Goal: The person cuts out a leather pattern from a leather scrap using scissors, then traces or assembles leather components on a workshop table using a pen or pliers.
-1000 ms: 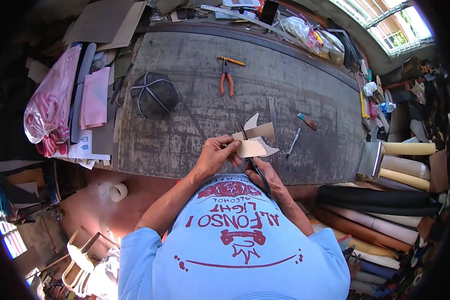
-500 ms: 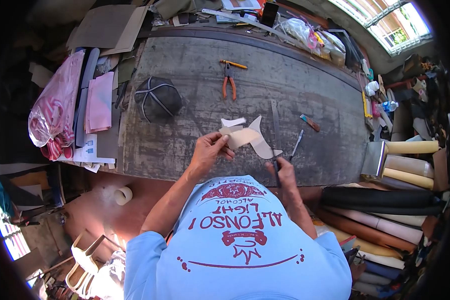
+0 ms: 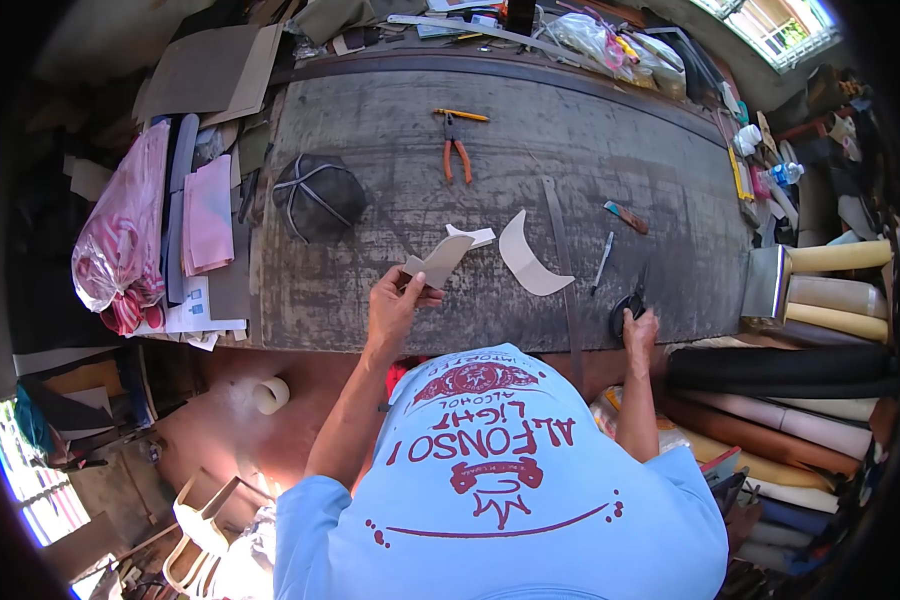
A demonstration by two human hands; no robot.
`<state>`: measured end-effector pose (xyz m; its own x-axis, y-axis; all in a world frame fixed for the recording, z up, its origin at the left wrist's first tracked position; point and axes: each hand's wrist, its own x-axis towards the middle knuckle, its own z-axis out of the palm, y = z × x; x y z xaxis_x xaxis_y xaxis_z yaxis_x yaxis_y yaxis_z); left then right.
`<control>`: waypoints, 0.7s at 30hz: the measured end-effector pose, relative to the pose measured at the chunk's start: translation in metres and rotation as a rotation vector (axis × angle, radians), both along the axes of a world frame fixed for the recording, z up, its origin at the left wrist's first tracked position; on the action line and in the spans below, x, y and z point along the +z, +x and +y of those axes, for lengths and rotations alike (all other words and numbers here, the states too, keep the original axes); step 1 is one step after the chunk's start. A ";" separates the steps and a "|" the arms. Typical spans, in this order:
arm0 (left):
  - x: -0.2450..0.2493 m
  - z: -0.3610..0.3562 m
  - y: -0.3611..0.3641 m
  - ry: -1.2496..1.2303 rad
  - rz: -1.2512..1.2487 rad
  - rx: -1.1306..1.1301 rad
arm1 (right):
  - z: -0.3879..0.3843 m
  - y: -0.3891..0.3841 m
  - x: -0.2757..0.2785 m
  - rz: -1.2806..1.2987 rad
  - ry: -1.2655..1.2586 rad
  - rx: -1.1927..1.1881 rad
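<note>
Tan cut-out (image 3: 435, 262) sits pinched between thumb and fingers of the left hand (image 3: 395, 300), raised just above the table's (image 3: 390, 130) front edge. The right hand (image 3: 638, 327) is curled over black scissors (image 3: 627, 303) resting on the table. Between them lie a curved offcut (image 3: 528, 267) and a steel ruler (image 3: 562, 270); farther back, a cap (image 3: 315, 195) and pliers (image 3: 456, 155).

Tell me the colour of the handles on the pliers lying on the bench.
Orange; the pliers show best in the head view.
</note>
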<state>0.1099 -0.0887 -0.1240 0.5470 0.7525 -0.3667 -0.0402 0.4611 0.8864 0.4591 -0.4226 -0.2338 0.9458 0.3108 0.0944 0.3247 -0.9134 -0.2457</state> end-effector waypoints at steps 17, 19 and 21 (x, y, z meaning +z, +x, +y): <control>0.022 -0.031 -0.019 -0.142 -0.131 -0.175 | 0.198 -0.169 0.158 1.188 0.794 0.949; 0.022 -0.032 -0.021 -0.122 -0.118 -0.173 | 0.204 -0.177 0.165 1.095 0.763 1.022; 0.026 -0.031 -0.020 -0.136 -0.121 -0.167 | 0.209 -0.182 0.175 0.848 0.685 1.181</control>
